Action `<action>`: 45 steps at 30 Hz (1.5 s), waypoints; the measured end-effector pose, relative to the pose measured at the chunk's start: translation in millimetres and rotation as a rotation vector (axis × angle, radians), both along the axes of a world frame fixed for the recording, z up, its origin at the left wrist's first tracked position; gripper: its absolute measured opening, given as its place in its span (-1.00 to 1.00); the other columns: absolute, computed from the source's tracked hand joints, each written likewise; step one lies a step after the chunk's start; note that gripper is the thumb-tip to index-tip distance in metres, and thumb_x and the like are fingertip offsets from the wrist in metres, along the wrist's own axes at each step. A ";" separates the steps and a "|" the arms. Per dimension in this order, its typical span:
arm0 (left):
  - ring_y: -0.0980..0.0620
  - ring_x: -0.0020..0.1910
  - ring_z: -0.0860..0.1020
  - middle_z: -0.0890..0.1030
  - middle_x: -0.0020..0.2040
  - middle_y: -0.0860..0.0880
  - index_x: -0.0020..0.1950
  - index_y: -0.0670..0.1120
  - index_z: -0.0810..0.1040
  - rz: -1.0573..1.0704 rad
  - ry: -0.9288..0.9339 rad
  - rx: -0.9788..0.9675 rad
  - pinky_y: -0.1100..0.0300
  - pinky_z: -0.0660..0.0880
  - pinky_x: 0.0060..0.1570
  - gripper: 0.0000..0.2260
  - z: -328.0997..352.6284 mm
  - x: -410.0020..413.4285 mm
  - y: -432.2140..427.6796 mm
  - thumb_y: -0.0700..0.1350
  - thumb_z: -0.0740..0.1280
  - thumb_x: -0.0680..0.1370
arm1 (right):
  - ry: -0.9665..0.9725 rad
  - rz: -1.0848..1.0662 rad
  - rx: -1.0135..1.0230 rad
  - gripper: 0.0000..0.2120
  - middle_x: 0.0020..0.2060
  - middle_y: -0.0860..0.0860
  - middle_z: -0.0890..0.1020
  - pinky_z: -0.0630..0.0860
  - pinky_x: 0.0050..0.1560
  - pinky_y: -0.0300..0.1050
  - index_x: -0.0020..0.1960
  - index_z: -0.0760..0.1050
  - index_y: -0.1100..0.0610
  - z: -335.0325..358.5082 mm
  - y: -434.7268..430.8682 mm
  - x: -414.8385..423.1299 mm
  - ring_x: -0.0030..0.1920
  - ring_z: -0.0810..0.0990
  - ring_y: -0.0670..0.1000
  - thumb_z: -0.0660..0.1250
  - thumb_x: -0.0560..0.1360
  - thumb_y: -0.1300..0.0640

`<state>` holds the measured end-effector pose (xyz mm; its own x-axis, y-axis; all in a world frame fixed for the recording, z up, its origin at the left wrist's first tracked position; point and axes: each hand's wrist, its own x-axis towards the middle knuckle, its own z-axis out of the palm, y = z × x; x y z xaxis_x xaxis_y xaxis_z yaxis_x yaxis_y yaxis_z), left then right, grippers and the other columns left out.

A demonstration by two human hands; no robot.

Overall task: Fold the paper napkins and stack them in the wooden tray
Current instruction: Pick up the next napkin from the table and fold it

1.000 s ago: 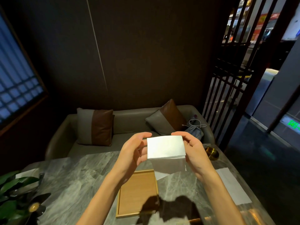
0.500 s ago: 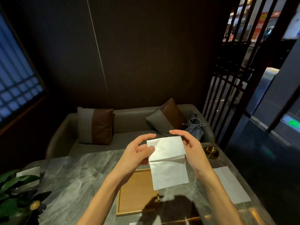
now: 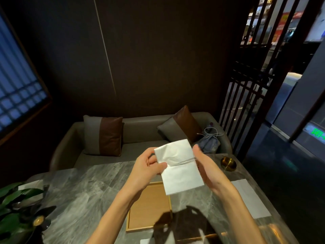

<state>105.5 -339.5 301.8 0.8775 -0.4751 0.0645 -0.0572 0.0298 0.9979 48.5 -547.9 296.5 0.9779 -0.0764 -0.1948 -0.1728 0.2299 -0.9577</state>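
A white paper napkin (image 3: 179,166) is held up in the air over the marble table, with a crease across its middle and its lower half hanging down. My left hand (image 3: 146,166) pinches its left edge at the crease. My right hand (image 3: 205,166) holds its right edge, fingers behind the sheet. Below the napkin a shallow wooden tray (image 3: 147,208) lies on the table with nothing visible in it. Another flat white napkin (image 3: 249,198) lies on the table to the right.
A small brass dish (image 3: 228,163) sits at the table's far right corner. A green plant and dark ornaments (image 3: 19,208) occupy the near left. A grey sofa with two cushions (image 3: 103,136) stands behind the table. A slatted screen stands at the right.
The napkin has gone from folded in half to opened out, its lower half now hanging down. Both hands shifted slightly and the sheet has tilted.
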 end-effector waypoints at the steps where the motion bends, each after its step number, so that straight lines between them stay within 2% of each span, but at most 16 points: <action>1: 0.10 0.08 0.71 0.72 0.10 0.13 0.17 0.15 0.58 0.016 -0.025 0.006 0.27 0.66 -0.12 -0.67 1.3 -0.9 0.3 -0.24 0.46 0.54 | -0.013 0.048 -0.066 -0.63 0.11 0.05 0.73 0.64 0.13 0.11 0.27 0.58 -0.02 -1.6 -0.5 -2.1 0.12 0.72 0.12 0.34 0.55 -0.18; 5: 0.26 0.08 0.66 0.70 0.06 0.25 0.01 0.38 0.63 0.053 -0.143 0.043 0.45 0.58 -0.13 -0.58 5.0 -5.7 1.3 -0.23 0.46 0.54 | -0.106 0.006 -0.111 -0.69 0.08 0.02 0.73 0.67 0.04 -0.02 0.21 0.59 -0.05 -5.3 3.4 -4.5 0.09 0.72 0.04 0.46 0.50 0.16; 7: 0.22 0.09 0.66 0.72 0.06 0.19 0.02 0.30 0.69 0.039 -0.181 -0.004 0.43 0.58 -0.08 -0.57 5.4 -6.8 3.2 -0.30 0.43 0.55 | -0.151 -0.077 -0.123 -0.71 0.02 -0.01 0.75 0.65 -0.04 -0.19 0.08 0.66 -0.08 -1.9 8.5 -3.4 0.05 0.72 -0.03 0.40 0.52 0.28; 10: 0.12 0.18 0.63 0.71 0.13 0.07 -0.03 0.07 0.77 0.017 -0.233 -0.058 0.34 0.59 0.02 -0.61 8.5 -9.0 6.0 -0.42 0.36 0.55 | -0.180 -0.105 -0.129 -0.65 -0.04 0.00 0.75 0.59 -0.09 -0.24 -0.07 0.70 0.00 0.5 12.2 -3.1 -0.01 0.69 -0.04 0.30 0.52 0.41; 15: 0.07 0.27 0.59 0.69 0.18 0.03 -0.29 -0.01 0.72 0.011 -0.208 -0.133 0.19 0.60 0.11 -0.54 6.1 -14.5 9.5 -0.50 0.23 0.50 | -0.163 -0.124 -0.090 -0.72 0.07 -0.01 0.72 0.54 -0.17 -0.18 -0.08 0.66 0.00 -2.1 13.9 -5.0 0.10 0.64 0.08 0.22 0.56 0.27; 18: -0.01 0.18 0.64 0.68 0.18 -0.06 -0.08 -0.10 0.63 -0.009 0.020 -0.239 0.20 0.63 -0.02 -0.87 3.5 -14.6 11.0 -0.21 0.30 0.49 | -0.178 -0.134 -0.081 -0.71 0.07 0.00 0.72 0.56 -0.11 -0.08 -0.12 0.65 0.01 -4.2 14.3 -5.6 0.14 0.63 0.15 0.23 0.56 0.29; 21: -0.05 0.12 0.66 0.66 0.20 -0.07 0.21 -0.05 0.57 -0.121 0.247 -0.120 0.09 0.64 -0.03 -0.68 -3.2 -17.6 10.5 0.06 0.35 0.52 | -0.255 -0.113 -0.158 -0.66 0.07 0.01 0.71 0.54 -0.07 0.07 -0.16 0.65 0.02 -3.3 15.2 -8.9 0.13 0.63 0.17 0.25 0.53 0.39; 23: -0.04 0.08 0.68 0.68 0.14 -0.04 0.24 0.00 0.61 -0.168 0.260 -0.004 0.06 0.66 -0.01 -0.66 -5.4 -21.0 9.4 0.10 0.40 0.52 | -0.305 -0.072 -0.258 -0.67 0.07 -0.03 0.70 0.58 -0.08 0.02 -0.12 0.66 0.01 -0.1 15.9 -9.9 0.10 0.65 0.06 0.29 0.53 0.40; 25: 0.02 0.02 0.71 0.71 0.06 0.00 0.19 -0.01 0.65 -0.159 0.227 0.042 0.18 0.64 -0.08 -0.73 -4.8 -23.4 7.9 0.04 0.45 0.53 | -0.307 -0.058 -0.292 -0.74 0.06 -0.08 0.70 0.64 -0.08 -0.12 0.02 0.67 -0.05 1.2 16.0 -7.9 0.06 0.66 -0.06 0.33 0.55 0.29; 27: 0.06 -0.02 0.72 0.73 0.00 0.02 0.15 -0.04 0.66 -0.077 0.216 0.025 0.26 0.62 -0.14 -0.82 -5.0 -23.3 6.4 -0.07 0.46 0.56 | -0.227 -0.062 -0.145 -0.77 0.09 -0.06 0.70 0.64 -0.07 -0.16 0.20 0.61 -0.09 1.4 17.3 -6.1 0.10 0.67 -0.04 0.36 0.56 0.04; 30: 0.14 -0.16 0.72 0.73 -0.10 0.05 0.11 -0.08 0.64 0.081 0.214 -0.004 0.29 0.62 -0.26 -0.87 -7.0 -23.0 4.3 -0.17 0.45 0.57 | -0.102 -0.040 0.092 -0.53 0.18 0.02 0.68 0.61 0.00 -0.09 0.31 0.54 -0.09 -4.3 19.7 -6.8 0.18 0.65 0.08 0.35 0.46 -0.24; 33: 0.10 -0.12 0.73 0.71 -0.10 0.11 0.13 -0.06 0.59 0.106 0.192 0.051 0.25 0.64 -0.24 -0.83 -12.1 -24.4 6.2 -0.16 0.46 0.56 | -0.125 -0.045 0.055 -0.55 0.12 0.07 0.71 0.64 -0.04 -0.12 0.32 0.51 -0.11 -10.7 27.3 -9.5 0.07 0.70 0.04 0.48 0.46 -0.05; 36: 0.01 -0.06 0.73 0.72 -0.04 0.05 0.18 -0.05 0.58 0.027 0.215 0.076 0.19 0.66 -0.19 -0.80 -18.7 -26.9 8.4 -0.03 0.42 0.59 | -0.157 -0.094 -0.010 -0.55 0.03 0.13 0.74 0.67 0.00 -0.07 0.36 0.45 -0.07 -15.6 33.9 -7.1 0.03 0.72 0.06 0.42 0.54 0.21; 40: 0.07 -0.25 0.70 0.70 -0.25 0.03 -0.09 -0.06 0.65 -0.001 0.173 0.118 0.26 0.62 -0.23 -0.77 -27.3 -29.5 14.2 0.02 0.32 0.65 | -0.150 -0.117 -0.070 -0.62 -0.02 0.09 0.76 0.67 0.05 -0.02 0.32 0.49 -0.10 -16.2 43.2 -4.1 0.02 0.74 0.08 0.41 0.55 0.15; 43: 0.12 -0.41 0.39 0.37 -0.35 -0.07 -0.27 -0.10 0.45 0.044 0.093 0.227 0.36 0.41 -0.39 -0.65 -36.8 -30.1 17.8 0.05 0.30 0.65 | -0.104 -0.169 -0.122 -0.72 0.02 0.06 0.75 0.64 0.09 0.02 0.23 0.58 -0.11 -26.9 50.1 -0.8 0.06 0.72 0.07 0.40 0.55 0.09; 45: 0.15 -0.45 0.30 0.32 -0.37 -0.04 -0.29 -0.09 0.42 0.093 0.050 0.255 0.38 0.28 -0.44 -0.65 -46.5 -28.9 21.2 0.01 0.31 0.65 | -0.078 -0.180 -0.151 -0.76 0.03 0.04 0.75 0.64 0.09 0.01 0.21 0.60 -0.08 -36.4 55.2 0.9 0.06 0.72 0.05 0.38 0.56 0.09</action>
<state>76.5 -318.3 255.3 0.9171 -0.3882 -0.0914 0.0013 -0.2263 0.9740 49.5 -492.7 260.1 0.9576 -0.2728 -0.0922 -0.0661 0.1033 -0.9925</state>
